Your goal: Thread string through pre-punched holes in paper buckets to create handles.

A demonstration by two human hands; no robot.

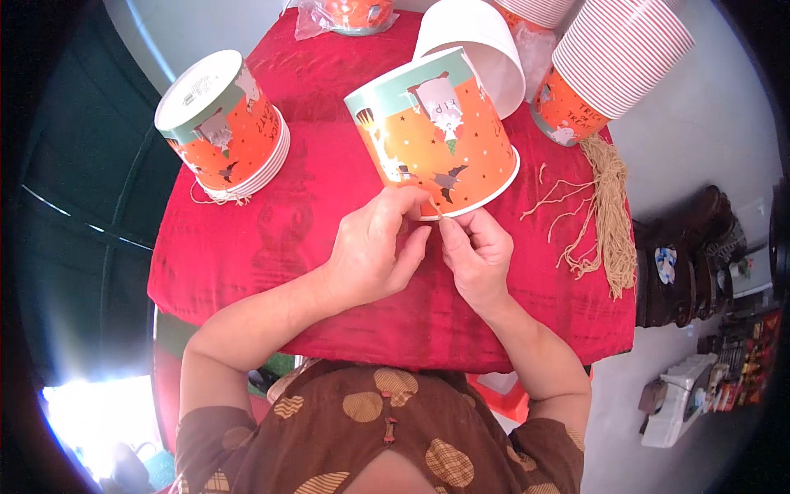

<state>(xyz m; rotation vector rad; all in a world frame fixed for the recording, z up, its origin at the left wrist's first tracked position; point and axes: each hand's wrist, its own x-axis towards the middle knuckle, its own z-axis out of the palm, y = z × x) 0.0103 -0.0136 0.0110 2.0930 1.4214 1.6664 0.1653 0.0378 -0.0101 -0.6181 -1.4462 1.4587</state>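
Note:
An orange paper bucket (pixel 473 156) with a mint-green band and Halloween figures is tilted in front of me, its white rim toward me. My left hand (pixel 374 243) is closed at this rim, fingertips against the printed wall. My right hand (pixel 479 257) pinches a short bit of tan twine (pixel 439 211) at the rim between thumb and finger, its other fingers partly hidden behind the rim. Just right of the bucket, a bundle of tan twine (pixel 611 218) hangs over the red cloth, with several loose strands trailing from it.
A red cloth (pixel 329 321) covers the table. At the left stand nested upside-down buckets (pixel 234 136) with twine at their rims. A white-sided bucket (pixel 477 41) lies behind. Back right is a tall bucket stack (pixel 617 62); a plastic-wrapped bucket (pixel 358 15) sits at the far edge.

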